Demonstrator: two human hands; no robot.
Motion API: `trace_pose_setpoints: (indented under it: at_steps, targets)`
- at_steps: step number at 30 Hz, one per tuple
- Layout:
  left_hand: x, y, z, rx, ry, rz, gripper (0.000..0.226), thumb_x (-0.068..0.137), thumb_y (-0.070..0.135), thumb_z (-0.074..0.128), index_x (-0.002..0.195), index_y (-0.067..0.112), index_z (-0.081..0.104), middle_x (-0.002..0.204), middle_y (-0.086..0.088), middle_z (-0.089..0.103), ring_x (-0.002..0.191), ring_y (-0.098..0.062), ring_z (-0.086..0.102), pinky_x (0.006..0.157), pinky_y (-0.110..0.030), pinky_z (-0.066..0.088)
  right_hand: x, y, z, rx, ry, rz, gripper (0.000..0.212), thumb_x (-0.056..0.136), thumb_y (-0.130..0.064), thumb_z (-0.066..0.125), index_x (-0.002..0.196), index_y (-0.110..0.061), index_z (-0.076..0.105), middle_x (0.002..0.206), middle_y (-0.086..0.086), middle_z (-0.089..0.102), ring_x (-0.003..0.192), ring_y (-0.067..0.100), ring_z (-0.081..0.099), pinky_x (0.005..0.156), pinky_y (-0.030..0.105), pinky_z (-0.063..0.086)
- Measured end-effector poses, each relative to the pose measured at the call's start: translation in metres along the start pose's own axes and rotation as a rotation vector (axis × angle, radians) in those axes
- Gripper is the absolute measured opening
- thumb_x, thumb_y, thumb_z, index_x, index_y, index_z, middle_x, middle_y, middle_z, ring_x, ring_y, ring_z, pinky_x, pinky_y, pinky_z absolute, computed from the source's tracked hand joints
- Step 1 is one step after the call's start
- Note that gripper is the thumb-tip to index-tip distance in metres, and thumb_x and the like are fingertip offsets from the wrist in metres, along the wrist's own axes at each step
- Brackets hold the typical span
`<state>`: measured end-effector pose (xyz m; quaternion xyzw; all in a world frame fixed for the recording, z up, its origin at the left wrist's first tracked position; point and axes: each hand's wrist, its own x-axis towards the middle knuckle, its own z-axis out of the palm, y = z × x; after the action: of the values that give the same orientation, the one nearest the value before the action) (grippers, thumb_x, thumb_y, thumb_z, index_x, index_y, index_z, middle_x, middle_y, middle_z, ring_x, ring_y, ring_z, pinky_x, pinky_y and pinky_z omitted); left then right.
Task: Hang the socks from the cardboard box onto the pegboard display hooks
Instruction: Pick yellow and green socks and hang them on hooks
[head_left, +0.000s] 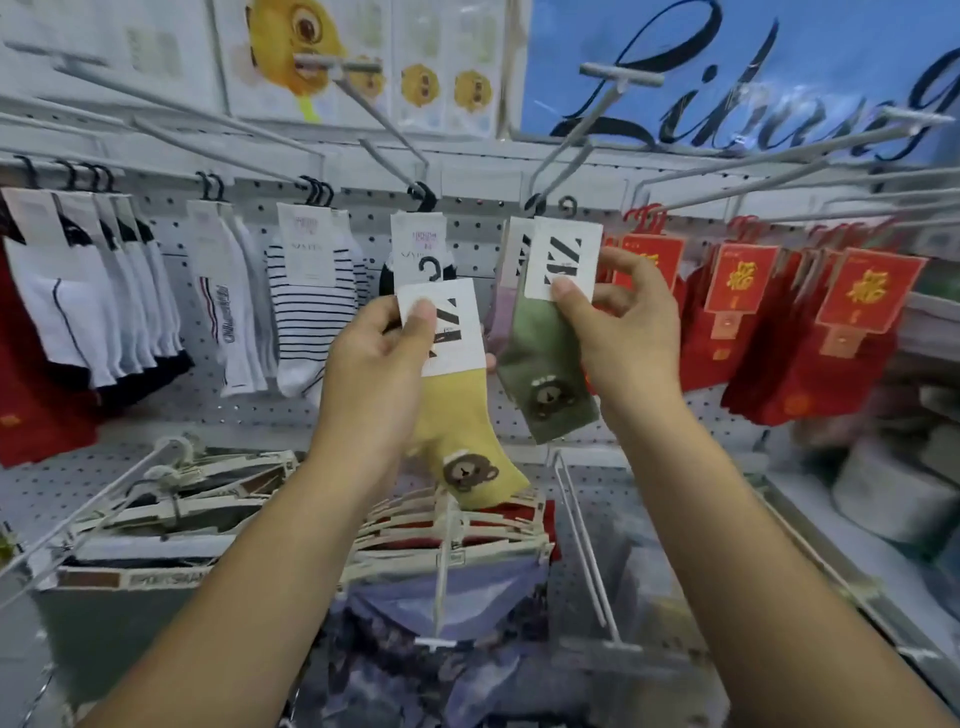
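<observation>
Left hand (374, 353): raised before the pegboard (467, 234), thumb and fingers pinching the white card header of a yellow sock (462, 441); the sock hangs below the hand, bear motif near the toe, its black hanger hook standing above the card and free of any peg. Right hand (628, 322): thumb pressed on the lower edge of the white card of a green sock (545, 379), fingers behind the card; this sock, also with a bear motif, hangs just right of the yellow one, its hook at or near the tip of a grey display hook (571, 156) — whether it is seated on the peg cannot be told. A lilac sock (501, 312) hangs directly behind the green one. Left of the hands: striped socks (311, 312) and white socks (78, 312) on pegs. Right of the hands: red socks (779, 338) with red cards. Below the forearms: folded garments on pale hangers (208, 499).
</observation>
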<state>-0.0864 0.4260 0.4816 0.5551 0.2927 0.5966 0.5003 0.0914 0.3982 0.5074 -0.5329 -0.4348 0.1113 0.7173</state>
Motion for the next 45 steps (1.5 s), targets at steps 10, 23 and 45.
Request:
trace_pose_setpoints:
  at_steps: [10, 23, 45]
  targets:
    - [0.022, -0.014, 0.015, 0.008, 0.024, 0.035, 0.023, 0.095, 0.043, 0.056, 0.102, 0.028, 0.072, 0.105, -0.013, 0.078, 0.101, -0.042, 0.072, 0.090, -0.071, 0.052, 0.039, 0.024, 0.013, 0.007, -0.083, -0.081, 0.039, 0.087, -0.026, 0.078, 0.122, -0.029, 0.061, 0.089, 0.004, 0.077, 0.082, 0.017, 0.075, 0.080, 0.049, 0.061]
    - [0.034, -0.018, 0.038, 0.095, 0.049, 0.109, 0.022, 0.105, 0.030, 0.054, 0.096, 0.024, 0.073, 0.092, 0.005, 0.077, 0.082, -0.010, 0.068, 0.076, -0.033, 0.053, 0.026, 0.032, -0.007, -0.106, -0.013, -0.191, 0.024, 0.093, -0.024, 0.073, 0.115, -0.021, 0.066, 0.101, -0.008, 0.069, 0.089, 0.000, 0.064, 0.075, 0.009, 0.049]
    - [0.039, 0.041, 0.085, 0.610, 0.191, 0.854, 0.020, 0.092, 0.031, 0.073, 0.104, 0.016, 0.068, 0.099, 0.002, 0.070, 0.095, -0.012, 0.065, 0.080, -0.021, 0.048, 0.060, 0.008, -0.007, 0.034, -0.204, -0.295, 0.029, 0.096, -0.010, 0.067, 0.123, -0.017, 0.065, 0.079, -0.010, 0.066, 0.071, -0.006, 0.063, 0.063, 0.009, 0.045]
